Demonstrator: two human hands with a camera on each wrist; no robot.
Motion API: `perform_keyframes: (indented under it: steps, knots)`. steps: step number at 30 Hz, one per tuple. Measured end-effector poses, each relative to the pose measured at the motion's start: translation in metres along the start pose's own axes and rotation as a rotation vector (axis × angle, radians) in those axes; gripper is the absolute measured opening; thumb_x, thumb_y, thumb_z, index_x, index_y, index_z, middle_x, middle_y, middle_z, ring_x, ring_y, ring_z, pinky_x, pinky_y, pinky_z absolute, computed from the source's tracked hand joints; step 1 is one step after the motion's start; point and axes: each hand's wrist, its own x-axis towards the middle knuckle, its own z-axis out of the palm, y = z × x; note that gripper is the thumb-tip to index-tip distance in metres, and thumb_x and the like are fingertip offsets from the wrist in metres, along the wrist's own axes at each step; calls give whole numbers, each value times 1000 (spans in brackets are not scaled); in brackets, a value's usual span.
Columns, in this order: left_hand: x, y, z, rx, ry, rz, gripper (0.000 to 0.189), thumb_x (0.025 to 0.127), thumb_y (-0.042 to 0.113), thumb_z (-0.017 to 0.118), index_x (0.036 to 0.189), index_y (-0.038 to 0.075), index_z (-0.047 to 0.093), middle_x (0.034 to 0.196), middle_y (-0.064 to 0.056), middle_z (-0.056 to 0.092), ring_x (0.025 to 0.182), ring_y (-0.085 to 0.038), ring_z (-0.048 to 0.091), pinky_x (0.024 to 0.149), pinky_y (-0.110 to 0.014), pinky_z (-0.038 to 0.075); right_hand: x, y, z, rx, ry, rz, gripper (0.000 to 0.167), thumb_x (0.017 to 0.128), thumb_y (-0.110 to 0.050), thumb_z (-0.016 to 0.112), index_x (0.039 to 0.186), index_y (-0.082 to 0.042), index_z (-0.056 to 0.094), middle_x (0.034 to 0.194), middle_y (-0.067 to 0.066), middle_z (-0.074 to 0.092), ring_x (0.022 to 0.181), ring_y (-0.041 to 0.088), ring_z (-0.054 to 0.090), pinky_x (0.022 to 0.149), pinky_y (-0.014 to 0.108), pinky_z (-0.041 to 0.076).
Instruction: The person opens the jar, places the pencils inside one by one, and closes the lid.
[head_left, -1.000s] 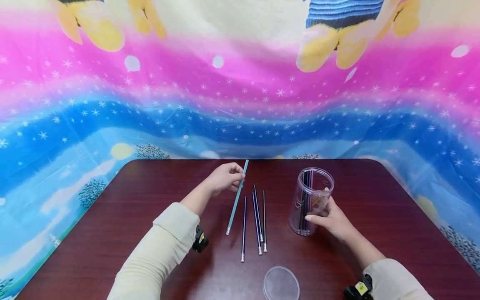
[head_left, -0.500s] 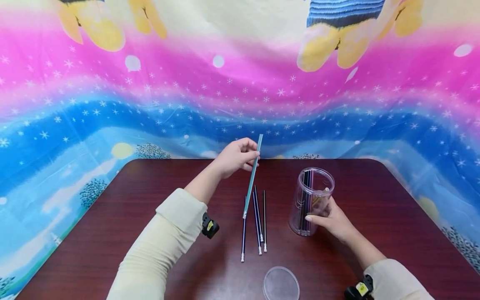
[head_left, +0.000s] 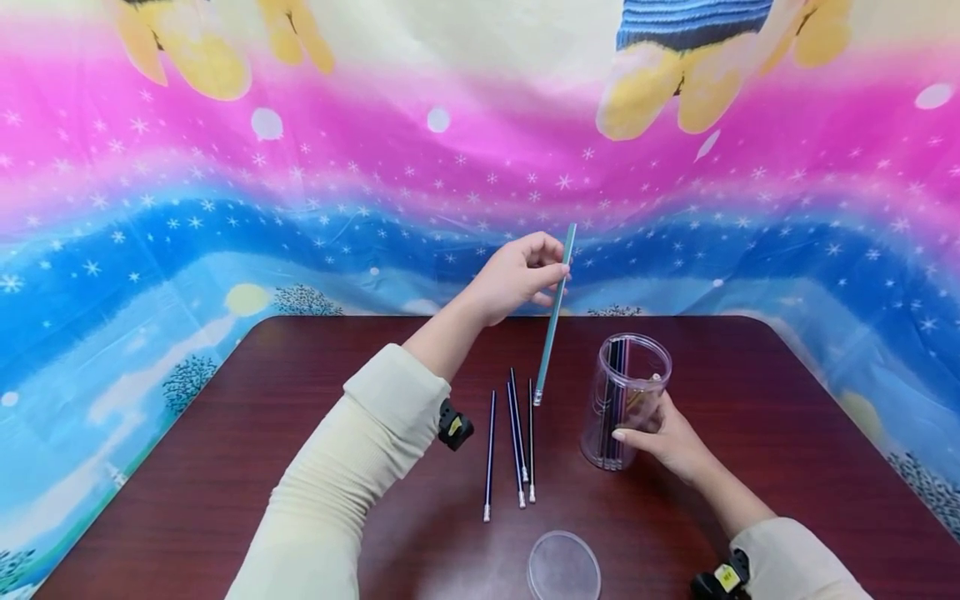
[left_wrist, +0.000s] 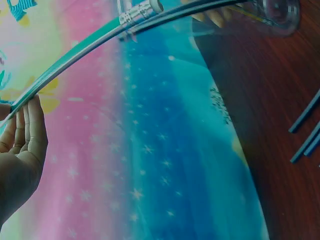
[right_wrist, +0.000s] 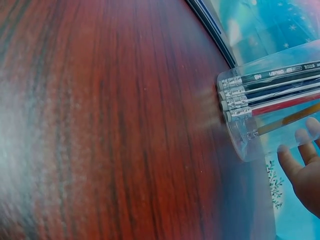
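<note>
A teal pencil (head_left: 553,329) with a white eraser end hanging down is pinched by my left hand (head_left: 521,279), raised above the table's back edge. In the left wrist view the same pencil (left_wrist: 70,60) slants up from the fingertips, its metal ferrule (left_wrist: 140,14) near the jar. On the right stands a clear plastic jar (head_left: 592,433), upright and without a lid, which my right hand (head_left: 667,437) holds at its side. Several pencils (right_wrist: 280,75) stand inside it, eraser ends down: dark ones, a red one and a yellow one.
Several dark pencils (head_left: 491,454) lie on the brown table (head_left: 337,517) left of the jar. A round clear lid (head_left: 564,567) lies near the front. A patterned cloth (head_left: 375,208) hangs behind the table's back edge.
My left hand has lifted the teal pencil and carried it to the right, towards the jar. My right hand and the jar stay in place.
</note>
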Motion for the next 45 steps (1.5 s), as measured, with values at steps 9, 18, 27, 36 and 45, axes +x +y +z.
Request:
perform_keyframes:
  steps: [9, 18, 27, 36, 45]
  knots:
    - [14, 28, 18, -70, 25, 72, 15, 87, 7, 50, 101, 0, 48, 91, -14, 54, 85, -22, 57, 67, -27, 49, -2, -2, 1, -21, 5, 17, 69, 77, -9, 64, 128, -5, 19, 120, 24, 40, 98, 24, 51, 75, 31, 46]
    - [12, 59, 32, -118, 43, 115, 12, 87, 1, 47, 98, -3, 46, 90, -14, 52, 83, -21, 57, 68, -25, 49, -1, -3, 0, -1, 7, 8, 67, 76, -8, 64, 126, -4, 20, 117, 24, 41, 93, 13, 53, 73, 26, 46]
    - [39, 49, 50, -138, -15, 144, 16, 85, 3, 52, 100, 0, 47, 90, -14, 53, 81, -17, 57, 67, -23, 48, -2, -1, 1, 10, 16, -3, 63, 76, -5, 64, 123, -2, 22, 112, 24, 42, 87, 9, 53, 70, 25, 46]
    - [52, 27, 66, -100, -68, 148, 18, 85, 3, 52, 102, 1, 50, 90, -9, 56, 85, -16, 57, 67, -20, 48, -2, 0, 1, 14, 17, -4, 64, 76, -6, 64, 124, -3, 22, 114, 23, 42, 88, 10, 53, 71, 25, 46]
    - [46, 23, 75, -24, -125, 104, 18, 85, 1, 51, 102, -1, 51, 87, -9, 56, 82, -8, 56, 68, -18, 47, -1, 2, 0, 17, 18, -10, 64, 76, -5, 64, 124, -3, 22, 112, 21, 42, 87, 12, 53, 70, 26, 46]
